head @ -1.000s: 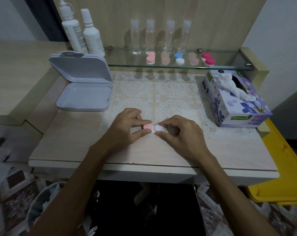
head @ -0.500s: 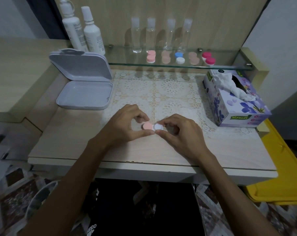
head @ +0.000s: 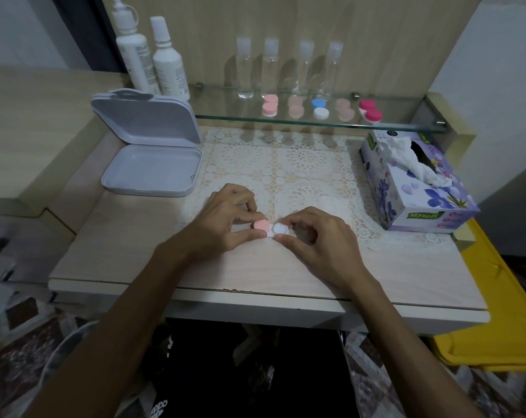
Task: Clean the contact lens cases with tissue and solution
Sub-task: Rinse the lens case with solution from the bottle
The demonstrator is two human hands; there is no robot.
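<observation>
While a tissue box (head: pixel 415 188) stands to the right, the left hand (head: pixel 225 220) pinches the pink cap of a contact lens case (head: pixel 269 227) and the right hand (head: pixel 313 236) pinches its white cap, just above the surface (head: pixel 135 251).

Left hand (head: pixel 225 218) and right hand (head: pixel 316 236) meet, each grip pinching, fingers curled.

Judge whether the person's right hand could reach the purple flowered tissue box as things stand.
Probably yes. The purple flowered tissue box stands on the table to the right hand's own side, with bare lace mat between them. But that hand now pinches the pink-and-white contact lens case.
</observation>
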